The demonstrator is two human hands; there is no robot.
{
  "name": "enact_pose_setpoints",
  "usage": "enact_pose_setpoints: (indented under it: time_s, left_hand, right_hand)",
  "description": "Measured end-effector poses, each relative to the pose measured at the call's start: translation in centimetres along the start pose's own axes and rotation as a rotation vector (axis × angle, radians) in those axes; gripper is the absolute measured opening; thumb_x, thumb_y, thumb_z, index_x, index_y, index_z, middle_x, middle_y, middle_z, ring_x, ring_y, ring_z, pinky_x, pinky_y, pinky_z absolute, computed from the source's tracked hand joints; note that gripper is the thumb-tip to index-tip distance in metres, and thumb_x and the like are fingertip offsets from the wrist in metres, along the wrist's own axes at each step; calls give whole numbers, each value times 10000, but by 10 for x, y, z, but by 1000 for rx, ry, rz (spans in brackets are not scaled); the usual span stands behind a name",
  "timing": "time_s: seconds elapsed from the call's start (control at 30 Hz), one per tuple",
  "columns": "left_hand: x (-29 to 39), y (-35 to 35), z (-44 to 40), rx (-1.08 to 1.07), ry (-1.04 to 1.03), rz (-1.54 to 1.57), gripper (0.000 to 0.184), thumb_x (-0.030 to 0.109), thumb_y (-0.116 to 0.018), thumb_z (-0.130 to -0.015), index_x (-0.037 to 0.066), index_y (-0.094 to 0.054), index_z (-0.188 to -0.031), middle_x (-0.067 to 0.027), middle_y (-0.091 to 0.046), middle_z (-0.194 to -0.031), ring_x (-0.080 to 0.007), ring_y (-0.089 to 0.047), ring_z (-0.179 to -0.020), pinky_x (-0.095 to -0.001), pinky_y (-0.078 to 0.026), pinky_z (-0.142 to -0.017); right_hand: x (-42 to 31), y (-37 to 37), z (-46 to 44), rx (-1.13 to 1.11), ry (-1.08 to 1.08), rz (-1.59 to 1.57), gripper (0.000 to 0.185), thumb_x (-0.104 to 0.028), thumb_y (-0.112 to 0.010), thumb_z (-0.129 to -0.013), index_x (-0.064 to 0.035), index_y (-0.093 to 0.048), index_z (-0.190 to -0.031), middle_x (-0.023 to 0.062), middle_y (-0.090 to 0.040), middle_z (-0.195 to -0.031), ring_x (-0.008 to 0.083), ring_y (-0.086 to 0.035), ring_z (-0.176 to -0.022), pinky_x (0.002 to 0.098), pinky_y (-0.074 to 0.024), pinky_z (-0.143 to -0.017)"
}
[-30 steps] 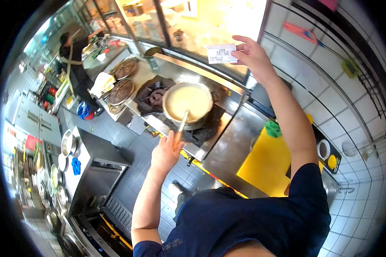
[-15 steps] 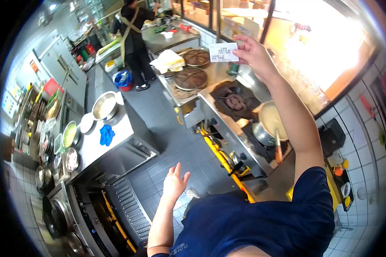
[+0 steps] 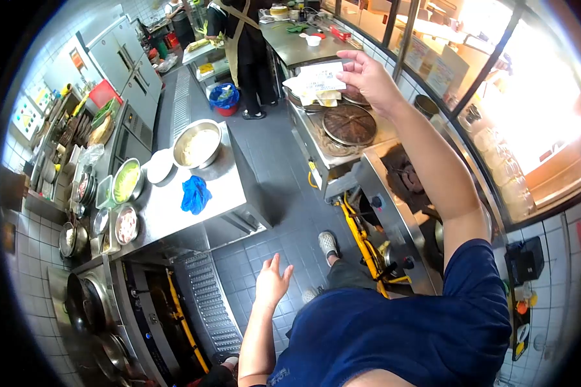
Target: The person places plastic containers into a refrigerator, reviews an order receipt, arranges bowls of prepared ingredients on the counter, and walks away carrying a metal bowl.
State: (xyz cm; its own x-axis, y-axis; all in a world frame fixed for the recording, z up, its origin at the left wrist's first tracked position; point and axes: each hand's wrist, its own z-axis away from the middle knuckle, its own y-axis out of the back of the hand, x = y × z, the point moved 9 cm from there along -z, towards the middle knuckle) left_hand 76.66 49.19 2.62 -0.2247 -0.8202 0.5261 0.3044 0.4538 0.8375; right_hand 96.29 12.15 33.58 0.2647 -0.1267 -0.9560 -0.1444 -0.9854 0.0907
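Up at the top of the view, my right hand (image 3: 371,80) pinches the right end of a small white printed receipt slip (image 3: 319,77) between thumb and fingers. The slip is held out above the stove's round brown burner cover (image 3: 350,124); its print is too small to read. Low in the middle, my left hand (image 3: 274,282) hangs over the tiled floor with its fingers apart, touching nothing. To its left stands a steel counter (image 3: 229,187) bearing a metal bowl of pale food (image 3: 198,145), a white plate (image 3: 160,166) and a crumpled blue plastic bag (image 3: 195,195).
Bowls of shredded green vegetable (image 3: 128,180) and pinkish meat (image 3: 126,226) sit at the counter's far left. A co-worker in an apron (image 3: 242,58) stands ahead near a blue-lined bucket (image 3: 224,97). A yellow gas pipe (image 3: 358,238) runs along the stove front. Dark woks (image 3: 84,303) hang lower left.
The view has moved forward and turned, so the steel counter and co-worker appear nearer and the pot on the stove is mostly hidden behind my arm. My right hand still holds the slip.
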Motion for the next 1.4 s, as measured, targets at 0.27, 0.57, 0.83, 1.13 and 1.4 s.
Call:
enact_pose_setpoints:
  time_s: [0.27, 0.57, 0.83, 1.13, 1.4]
  left_hand:
    - [-23, -4, -120, 17, 173, 21, 609, 374, -661, -918, -12, -528, -1369, -286, -583, -1277, -443, -616, -1122, -477, -515, -943]
    - [-43, 20, -193, 80, 444, 89, 612, 368, -673, -900, 16, -528, -1379, -284, -577, -1292, -430, -595, -1162, -479, -499, -971]
    - [-138, 20, -234, 172, 707, 139, 566, 331, -701, -874, -32, -588, -1294, -277, -633, -1184, -389, -656, -1043, -456, -522, -917]
    - [-173, 151, -373, 771, 467, 146, 617, 167, -683, -893, -53, -440, -1415, -294, -566, -1263, -436, -556, -1171, -466, -453, -999]
    - [-164, 268, -503, 817, 496, 257, 534, 116, -672, -897, -45, -496, -1375, -271, -578, -1264, -423, -565, -1168, -451, -447, -1007]
  right_hand:
    - [66, 11, -133, -90, -4, -41, 451, -23, -643, -927, -7, -493, -1352, 75, -632, -1055, 140, -641, -950, 294, -567, -829]
    - [168, -31, -277, -229, -165, -53, 427, -36, -611, -940, 0, -511, -1353, 105, -646, -1109, 164, -640, -994, 300, -549, -823]
    - [238, -162, -374, -553, -185, 30, 441, -26, -628, -916, -14, -531, -1347, 50, -644, -1052, 124, -626, -951, 269, -526, -806]
    - [250, -264, -480, -688, -198, 21, 446, -31, -661, -895, 8, -536, -1321, 73, -644, -1031, 126, -632, -897, 266, -522, -754]
    - [283, -344, -608, -821, -189, -64, 412, -23, -634, -925, 9, -523, -1320, 58, -642, -1044, 119, -635, -917, 244, -517, -774]
